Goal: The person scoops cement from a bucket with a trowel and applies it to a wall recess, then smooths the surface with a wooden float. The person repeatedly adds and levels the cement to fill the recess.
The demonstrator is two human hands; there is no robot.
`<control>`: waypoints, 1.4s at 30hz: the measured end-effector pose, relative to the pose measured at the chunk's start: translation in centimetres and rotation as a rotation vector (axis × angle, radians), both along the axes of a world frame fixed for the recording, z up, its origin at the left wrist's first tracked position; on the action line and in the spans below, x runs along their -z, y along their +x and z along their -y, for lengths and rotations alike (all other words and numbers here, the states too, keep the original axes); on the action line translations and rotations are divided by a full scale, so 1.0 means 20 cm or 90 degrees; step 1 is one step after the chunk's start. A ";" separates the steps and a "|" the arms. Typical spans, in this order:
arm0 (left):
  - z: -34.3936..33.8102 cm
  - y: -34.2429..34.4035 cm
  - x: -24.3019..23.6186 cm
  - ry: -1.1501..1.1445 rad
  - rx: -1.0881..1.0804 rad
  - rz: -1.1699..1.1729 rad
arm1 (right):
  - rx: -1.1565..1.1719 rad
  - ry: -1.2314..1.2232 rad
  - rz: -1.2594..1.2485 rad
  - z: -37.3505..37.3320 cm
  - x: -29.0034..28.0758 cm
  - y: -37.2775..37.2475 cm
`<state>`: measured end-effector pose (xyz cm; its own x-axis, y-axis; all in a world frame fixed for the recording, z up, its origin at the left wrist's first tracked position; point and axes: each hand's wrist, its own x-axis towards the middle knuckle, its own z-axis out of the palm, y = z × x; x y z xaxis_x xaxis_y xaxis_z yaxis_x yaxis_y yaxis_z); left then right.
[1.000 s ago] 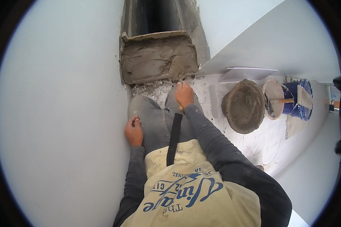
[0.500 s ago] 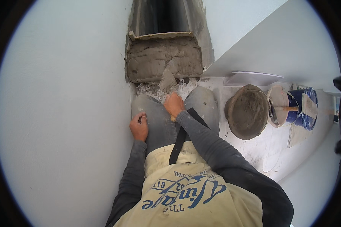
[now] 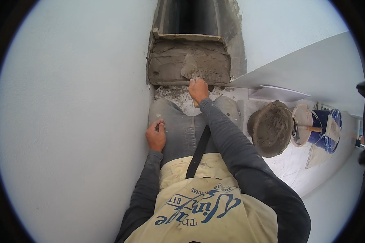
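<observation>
My right hand [image 3: 199, 90] is closed round the handle of a pointed trowel [image 3: 189, 66]. Its mortar-smeared blade lies against a band of wet grey mortar [image 3: 165, 69] that spans the gap between the walls. A thin wooden strip [image 3: 190, 37] runs along the mortar's far edge. Over my left thigh, my left hand [image 3: 155, 136] rests with its fingers curled in; whatever they may hold is hidden.
To the right stand a round tub of mortar [image 3: 270, 129], a pale bucket [image 3: 301, 117] and a blue bucket [image 3: 327, 125] with a wooden-handled tool across them. A white wall [image 3: 77, 121] rises close on my left. Beyond the strip is a dark recess [image 3: 188, 18].
My right hand has moved forward, carrying the trowel blade from the mortar's near edge onto its face. The left hand stays on the thigh. The whole view has shifted slightly.
</observation>
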<state>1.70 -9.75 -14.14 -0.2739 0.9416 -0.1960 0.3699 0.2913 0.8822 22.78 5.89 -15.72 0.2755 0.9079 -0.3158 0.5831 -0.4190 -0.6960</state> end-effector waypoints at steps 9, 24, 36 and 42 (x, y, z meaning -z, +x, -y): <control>0.01 0.00 0.01 -0.010 -0.013 0.015 | 0.082 0.019 0.115 0.16 0.04 0.22; 0.00 -0.03 -0.01 -0.038 -0.031 0.049 | -0.152 -0.054 -0.026 0.05 -0.09 -0.61; 0.00 -0.02 -0.02 -0.042 -0.048 0.064 | -0.167 -0.025 0.000 -0.15 -0.14 -0.58; 0.00 -0.02 0.01 -0.029 -0.033 0.041 | -0.163 -0.047 0.053 0.09 -0.06 -0.44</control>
<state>1.20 -9.69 -14.33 -0.3069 0.9165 -0.2566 0.2964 0.3482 0.8893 14.02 4.01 -14.56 0.0676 0.9269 -0.3692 0.7310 -0.2979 -0.6140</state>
